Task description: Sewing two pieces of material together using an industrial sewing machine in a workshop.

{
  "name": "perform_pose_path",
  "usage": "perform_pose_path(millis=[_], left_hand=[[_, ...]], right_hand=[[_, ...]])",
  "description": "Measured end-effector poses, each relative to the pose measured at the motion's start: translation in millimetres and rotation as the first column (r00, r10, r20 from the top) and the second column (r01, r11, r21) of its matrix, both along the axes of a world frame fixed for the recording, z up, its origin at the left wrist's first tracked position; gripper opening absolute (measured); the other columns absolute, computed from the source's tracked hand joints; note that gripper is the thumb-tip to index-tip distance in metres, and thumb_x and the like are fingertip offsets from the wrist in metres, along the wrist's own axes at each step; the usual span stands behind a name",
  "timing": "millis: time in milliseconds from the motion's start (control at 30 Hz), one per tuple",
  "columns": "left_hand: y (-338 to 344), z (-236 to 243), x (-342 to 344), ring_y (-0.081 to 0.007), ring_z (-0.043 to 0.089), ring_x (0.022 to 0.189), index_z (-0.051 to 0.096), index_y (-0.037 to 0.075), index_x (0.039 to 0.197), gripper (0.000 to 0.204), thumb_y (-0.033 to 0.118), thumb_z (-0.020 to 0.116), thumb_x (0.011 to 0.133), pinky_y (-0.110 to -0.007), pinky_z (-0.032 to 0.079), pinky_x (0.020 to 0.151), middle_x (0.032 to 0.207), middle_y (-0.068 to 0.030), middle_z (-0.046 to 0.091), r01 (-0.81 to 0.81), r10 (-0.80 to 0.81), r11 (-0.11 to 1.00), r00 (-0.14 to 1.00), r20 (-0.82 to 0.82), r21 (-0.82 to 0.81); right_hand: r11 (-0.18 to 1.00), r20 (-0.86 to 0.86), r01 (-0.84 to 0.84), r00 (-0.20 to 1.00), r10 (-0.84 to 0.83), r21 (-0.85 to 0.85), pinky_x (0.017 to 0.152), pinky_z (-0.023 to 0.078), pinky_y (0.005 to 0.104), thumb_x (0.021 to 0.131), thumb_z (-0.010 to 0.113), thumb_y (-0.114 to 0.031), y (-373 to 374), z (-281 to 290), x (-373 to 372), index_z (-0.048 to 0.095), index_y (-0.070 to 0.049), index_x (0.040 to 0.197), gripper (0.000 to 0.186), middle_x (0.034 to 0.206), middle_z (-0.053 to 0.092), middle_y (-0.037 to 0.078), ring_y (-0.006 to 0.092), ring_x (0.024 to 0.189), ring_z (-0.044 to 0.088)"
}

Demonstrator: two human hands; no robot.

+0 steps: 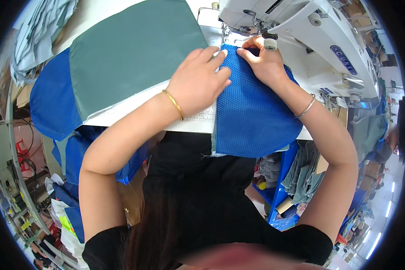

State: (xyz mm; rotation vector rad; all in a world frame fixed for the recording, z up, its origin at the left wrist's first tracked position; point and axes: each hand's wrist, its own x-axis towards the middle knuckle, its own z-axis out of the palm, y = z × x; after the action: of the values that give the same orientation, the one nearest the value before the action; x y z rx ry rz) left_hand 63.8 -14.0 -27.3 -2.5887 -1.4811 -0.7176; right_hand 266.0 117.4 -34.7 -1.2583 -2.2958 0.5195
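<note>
A blue mesh fabric panel (254, 117) with a curved lower edge hangs over the table's near edge, its top end under the sewing machine's presser foot (225, 33). My left hand (200, 81) is closed at the panel's left edge, fingers bent and tips on the cloth just below the foot. With its thumb on top and fingers curled beyond, my right hand (266, 63) grips the top right part of the same panel. Left of the foot lies a large green fabric piece (135, 54), joined to a blue mesh end (54, 94); it passes beneath my left hand.
The white sewing machine (319, 45) stands at the upper right, close to my right hand. A printed ruler scale (200, 118) runs along the table's front. Grey cloth strips (40, 36) are piled at the far left. Below the table are a blue shelf (288, 166) and folded cloth (301, 175).
</note>
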Motion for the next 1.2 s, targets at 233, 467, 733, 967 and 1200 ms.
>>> perform_pose_path(millis=[233,467,733,967,1200], left_hand=[[14.9,2.7,-5.7,-0.0341,0.058,0.129,0.064,-0.004,0.121,0.041,0.027,0.07,0.095,-0.045,0.044,0.112,0.139,-0.0206,0.063,0.023,-0.028,0.991,0.999,-0.04,-0.132],[12.1,-7.2,-5.5,-0.0332,0.056,0.131,0.062,-0.006,0.131,0.048,0.03,0.067,0.098,-0.045,0.043,0.114,0.144,-0.0191,0.06,0.002,-0.009,0.997,0.996,-0.083,-0.072],[-19.6,5.8,-0.8,-0.0348,0.061,0.115,0.063,-0.005,0.125,0.04,0.018,0.073,0.093,-0.045,0.049,0.099,0.129,-0.0194,0.064,0.022,-0.023,1.0,0.993,0.116,0.005],[-134.0,-19.4,23.7,-0.0259,0.069,0.064,0.071,-0.002,0.089,0.037,0.033,0.079,0.095,-0.035,0.053,0.062,0.078,-0.0142,0.071,0.156,0.342,0.792,0.687,0.641,-0.59],[-146.4,-43.4,74.8,-0.0154,0.075,0.08,0.073,-0.005,0.112,0.024,0.018,0.065,0.108,-0.026,0.055,0.067,0.103,-0.009,0.077,0.542,0.688,0.619,-0.025,0.725,-0.569]], right_hand=[[0.988,-0.137,-0.071,0.989,0.052,-0.135,0.086,0.056,0.038,0.09,0.079,-0.027,-6.2,7.3,6.5,0.079,-0.011,0.113,0.028,0.104,0.075,0.015,0.0296,0.094,0.073],[0.979,0.029,-0.174,0.984,0.178,-0.104,0.091,0.054,0.0402,0.096,0.071,-0.015,-10.3,15.9,12.5,0.08,-0.027,0.122,0.03,0.109,0.073,0.017,0.0338,0.097,0.066],[0.961,0.232,-0.232,0.953,0.194,0.15,0.093,0.054,0.0413,0.095,0.066,-0.01,-12.1,3.7,10.7,0.082,-0.033,0.12,0.037,0.102,0.074,0.012,0.033,0.095,0.061],[0.943,0.237,-0.278,0.944,0.231,0.186,0.091,0.055,0.041,0.096,0.066,-0.011,-7.9,-1.2,10.6,0.081,-0.033,0.12,0.036,0.098,0.073,0.013,0.0326,0.092,0.06],[0.906,0.319,-0.327,0.918,0.237,0.269,0.081,0.059,0.0352,0.102,0.062,-0.012,-1.5,-0.2,11.7,0.076,-0.034,0.129,0.038,0.106,0.068,0.004,0.026,0.08,0.068]])
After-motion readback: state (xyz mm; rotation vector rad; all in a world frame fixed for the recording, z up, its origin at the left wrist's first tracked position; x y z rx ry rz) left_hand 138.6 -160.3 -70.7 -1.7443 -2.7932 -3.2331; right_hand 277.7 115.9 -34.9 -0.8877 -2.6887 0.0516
